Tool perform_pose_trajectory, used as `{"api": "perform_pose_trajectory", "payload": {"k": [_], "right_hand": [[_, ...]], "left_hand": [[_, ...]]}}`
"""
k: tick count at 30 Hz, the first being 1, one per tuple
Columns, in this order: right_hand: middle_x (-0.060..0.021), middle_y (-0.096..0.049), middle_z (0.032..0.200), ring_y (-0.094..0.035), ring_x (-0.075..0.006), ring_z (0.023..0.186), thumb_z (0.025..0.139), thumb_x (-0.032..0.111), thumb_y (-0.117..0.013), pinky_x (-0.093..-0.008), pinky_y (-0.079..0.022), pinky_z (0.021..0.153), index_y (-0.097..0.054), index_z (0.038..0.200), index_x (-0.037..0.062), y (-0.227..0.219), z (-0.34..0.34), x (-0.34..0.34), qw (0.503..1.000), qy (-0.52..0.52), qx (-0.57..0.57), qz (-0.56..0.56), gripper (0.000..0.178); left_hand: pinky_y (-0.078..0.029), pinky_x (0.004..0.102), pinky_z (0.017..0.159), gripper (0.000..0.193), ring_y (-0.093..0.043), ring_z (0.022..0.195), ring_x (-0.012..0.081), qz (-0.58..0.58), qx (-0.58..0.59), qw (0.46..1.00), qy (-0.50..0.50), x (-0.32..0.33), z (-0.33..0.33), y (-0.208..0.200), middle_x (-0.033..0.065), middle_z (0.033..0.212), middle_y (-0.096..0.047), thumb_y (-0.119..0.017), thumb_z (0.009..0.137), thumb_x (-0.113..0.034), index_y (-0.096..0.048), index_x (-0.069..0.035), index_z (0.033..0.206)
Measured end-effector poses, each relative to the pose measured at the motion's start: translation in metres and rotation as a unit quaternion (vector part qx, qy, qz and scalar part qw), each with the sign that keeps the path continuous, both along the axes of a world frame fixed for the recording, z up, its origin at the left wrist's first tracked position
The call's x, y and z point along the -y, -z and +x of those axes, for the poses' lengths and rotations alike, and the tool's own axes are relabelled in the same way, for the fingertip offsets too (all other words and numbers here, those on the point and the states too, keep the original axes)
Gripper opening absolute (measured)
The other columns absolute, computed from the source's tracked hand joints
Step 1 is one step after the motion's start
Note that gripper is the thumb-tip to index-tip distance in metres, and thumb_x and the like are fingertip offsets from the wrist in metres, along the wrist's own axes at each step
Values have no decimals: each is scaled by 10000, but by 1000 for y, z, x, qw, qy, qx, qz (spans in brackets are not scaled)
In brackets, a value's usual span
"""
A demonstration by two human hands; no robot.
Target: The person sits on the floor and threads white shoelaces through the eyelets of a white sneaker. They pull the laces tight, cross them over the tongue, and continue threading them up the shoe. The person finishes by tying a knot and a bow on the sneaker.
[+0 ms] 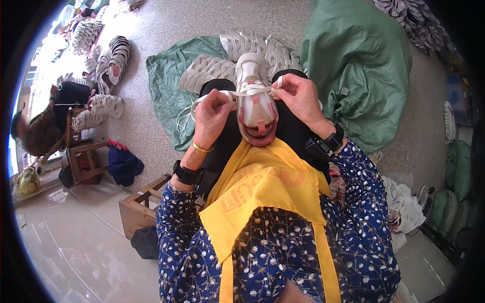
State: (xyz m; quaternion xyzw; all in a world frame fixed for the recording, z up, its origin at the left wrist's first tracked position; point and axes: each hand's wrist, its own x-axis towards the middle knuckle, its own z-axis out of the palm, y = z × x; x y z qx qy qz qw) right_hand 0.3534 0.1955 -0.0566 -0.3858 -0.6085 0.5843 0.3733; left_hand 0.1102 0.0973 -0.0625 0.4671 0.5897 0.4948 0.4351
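Note:
A white and pink sneaker (256, 96) rests on my lap, toe pointing away from me. A white shoelace (247, 93) runs across its upper. My left hand (212, 115) pinches one end of the lace at the shoe's left side. My right hand (301, 98) pinches the other end at the shoe's right side, and the lace is pulled tight between them. Loose lace (183, 120) hangs down past my left hand. A yellow apron (262, 194) covers my front over a blue flowered shirt.
Several white sneakers (237, 58) lie on a green sack (169, 86) ahead of my knees. A big stuffed green bag (358, 65) stands to the right. A wooden stool (139, 207) is at my left. Another person (45, 121) sits at far left among more shoes.

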Motion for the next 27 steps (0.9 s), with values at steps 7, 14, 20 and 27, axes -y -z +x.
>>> {"api": "perform_pose_trajectory", "payload": {"k": [7, 14, 20, 27], "right_hand": [[-24, -725, 888, -686, -70, 831, 916, -15, -719, -246, -584, 761, -680, 929, -9, -6, -4, 1, 988, -40, 131, 65, 42], [-39, -735, 882, -691, -78, 813, 898, -5, -732, -252, -578, 749, -682, 920, -13, 6, -5, -7, 993, -49, 97, 41, 55], [-24, -728, 932, -679, -71, 862, 930, -20, -703, -246, -581, 798, -668, 948, -8, -1, -3, -1, 993, -48, 105, 32, 41], [-26, -736, 866, -670, -49, 788, 906, -22, -713, -226, -554, 721, -667, 921, -19, 1, -5, 0, 996, -28, 68, 40, 48]], "left_hand": [[-558, 248, 770, 92, -691, 833, 105, 8, 63, 998, -25, 0, 4, 1, 63, 885, -722, -679, 897, 43, -594, 7, 899], [-563, 257, 894, 63, -687, 919, 115, 32, 175, 983, -48, -3, 10, -2, 75, 1030, -711, -671, 954, 10, -611, 13, 935], [-578, 267, 806, 101, -698, 845, 123, 55, 128, 988, -64, -7, 15, 2, 79, 920, -717, -686, 911, 48, -591, 18, 894], [-571, 255, 767, 91, -673, 818, 88, 24, -19, 995, -95, -6, 18, 6, 39, 858, -707, -680, 904, 56, -609, -1, 897]]}}
